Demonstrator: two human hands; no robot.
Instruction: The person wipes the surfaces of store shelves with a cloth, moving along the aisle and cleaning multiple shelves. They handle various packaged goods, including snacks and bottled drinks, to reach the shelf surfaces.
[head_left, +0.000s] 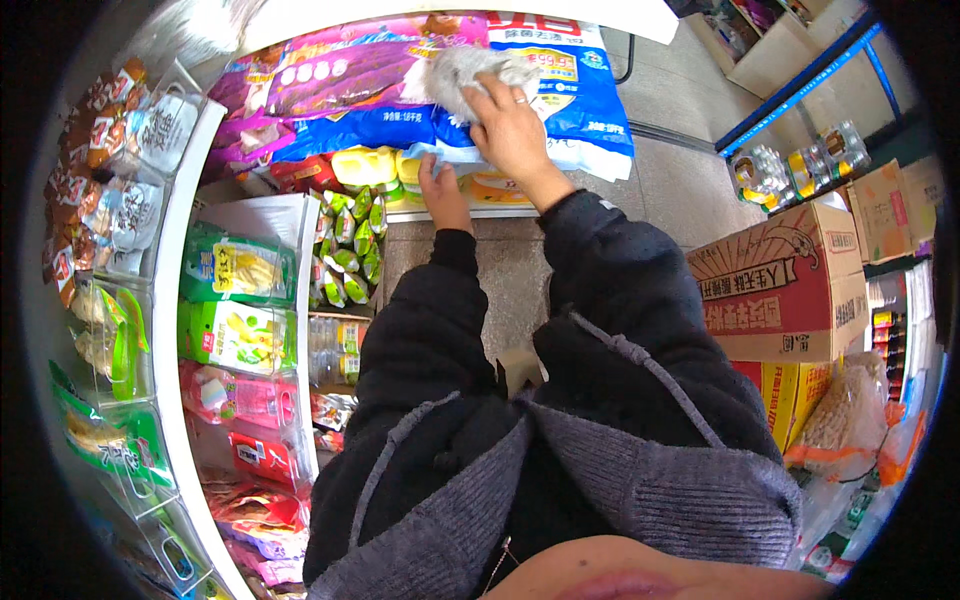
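My right hand (514, 139) lies on a crumpled grey-white cloth (454, 79), its fingers spread over the cloth's near side. Beneath the cloth are a blue plastic bag of laundry detergent (592, 97) and a purple printed bag (337, 82). Lower down and to the left, my left hand (445, 196) is by the near edge of the blue bags, in front of yellow plastic bottles (364, 166). Two of its fingers stand apart, and I see nothing held in it. Whether its fingertips touch the bag edge is unclear.
Left, a white-edged shelf (169, 300) holds packaged snacks, with green snack packets (349, 240) beside it. Right are a cardboard carton (772, 285), a yellow box (802, 397) and shrink-wrapped bottles (802, 165). A white shelf edge (585, 15) curves across the top above tiled floor (667, 180).
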